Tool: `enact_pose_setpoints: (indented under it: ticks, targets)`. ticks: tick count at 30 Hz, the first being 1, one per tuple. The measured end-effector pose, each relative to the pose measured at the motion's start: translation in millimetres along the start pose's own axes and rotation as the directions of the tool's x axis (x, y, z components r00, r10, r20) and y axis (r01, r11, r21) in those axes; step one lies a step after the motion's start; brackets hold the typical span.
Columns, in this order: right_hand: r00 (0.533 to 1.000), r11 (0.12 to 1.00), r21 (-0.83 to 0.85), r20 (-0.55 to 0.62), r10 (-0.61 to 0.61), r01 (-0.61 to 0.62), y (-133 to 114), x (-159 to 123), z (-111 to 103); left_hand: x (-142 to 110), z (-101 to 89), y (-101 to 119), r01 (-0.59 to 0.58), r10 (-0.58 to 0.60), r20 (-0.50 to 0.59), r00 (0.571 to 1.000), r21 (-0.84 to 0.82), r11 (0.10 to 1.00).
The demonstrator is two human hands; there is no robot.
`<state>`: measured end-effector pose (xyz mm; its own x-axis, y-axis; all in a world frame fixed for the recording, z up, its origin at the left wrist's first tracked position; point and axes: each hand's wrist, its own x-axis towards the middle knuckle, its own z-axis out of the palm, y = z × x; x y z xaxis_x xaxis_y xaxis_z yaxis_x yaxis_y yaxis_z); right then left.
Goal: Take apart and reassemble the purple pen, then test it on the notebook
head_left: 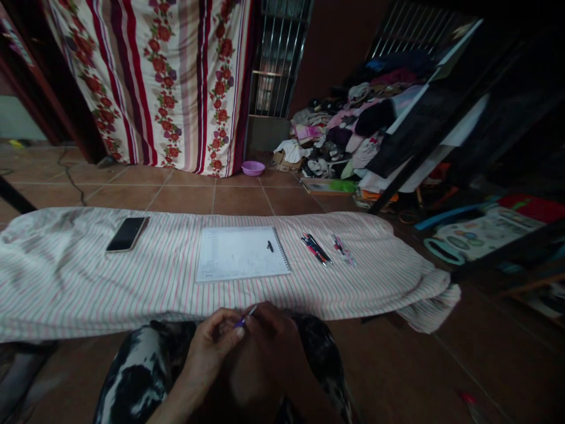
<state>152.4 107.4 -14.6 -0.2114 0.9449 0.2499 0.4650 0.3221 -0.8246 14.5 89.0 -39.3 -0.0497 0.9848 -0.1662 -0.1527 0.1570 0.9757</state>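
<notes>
Head view: the left hand (219, 337) and right hand (274, 331) pinched a slim purple-and-white pen-like piece (239, 323), fingers curled nearly closed; light, aligned fingertip pressure suited it.

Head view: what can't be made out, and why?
All in the head view:
- Small slim purple item: mostly covered by the fingers of the left hand; type unclear.
- Right hand: deep shadow; its exact grip is lost.
- White spiral-bound pad: marks too faint and small to read.
- Red object on the brown tiled floor: blurred, dim.
- Both forearms: cut off by the bottom edge.
</notes>
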Motion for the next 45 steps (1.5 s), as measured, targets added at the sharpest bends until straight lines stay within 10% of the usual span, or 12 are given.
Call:
enact_pose_setpoints:
  ticks: [15,45]
  targets:
    - [1.0,0.971,0.24,-0.022,0.01,-0.004,60,136,16,145,7.0,6,-0.05,0.029,-0.106,0.994,-0.2,0.979]
    - [0.998,0.937,0.345,-0.02,0.062,-0.051,103,161,29,166,3.7,-15,0.058,-0.046,0.056,0.997,-0.248,0.967]
